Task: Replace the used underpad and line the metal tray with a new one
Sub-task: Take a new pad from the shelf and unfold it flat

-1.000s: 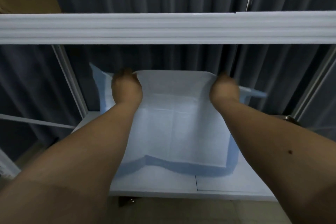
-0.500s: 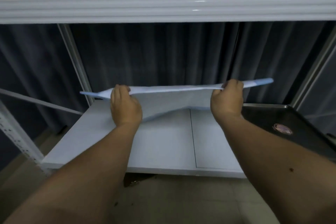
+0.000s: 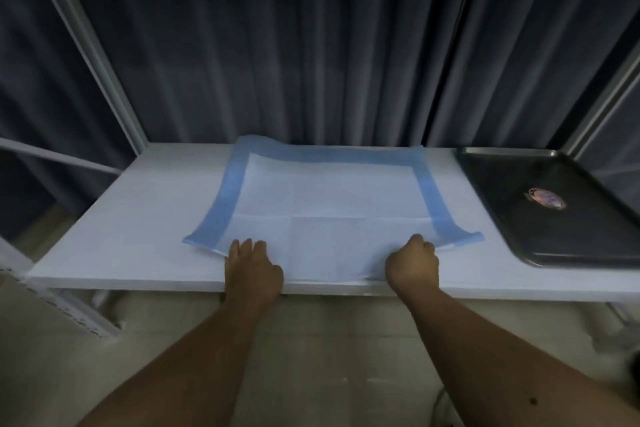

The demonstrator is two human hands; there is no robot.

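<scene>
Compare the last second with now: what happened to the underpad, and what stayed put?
The underpad, held up off the shelf half a second ago, now lies spread flat on the white shelf. The left hand and right hand still grip its near edge. The metal tray remains at the shelf's right end, unlined.

Underpad (image 3: 329,198) spread on shelf (image 3: 138,229), metal tray (image 3: 554,211) to its right, curtain (image 3: 277,45) behind

matt papery underpad (image 3: 329,198), dark glossy metal tray (image 3: 561,236), smooth white shelf (image 3: 138,218).
</scene>
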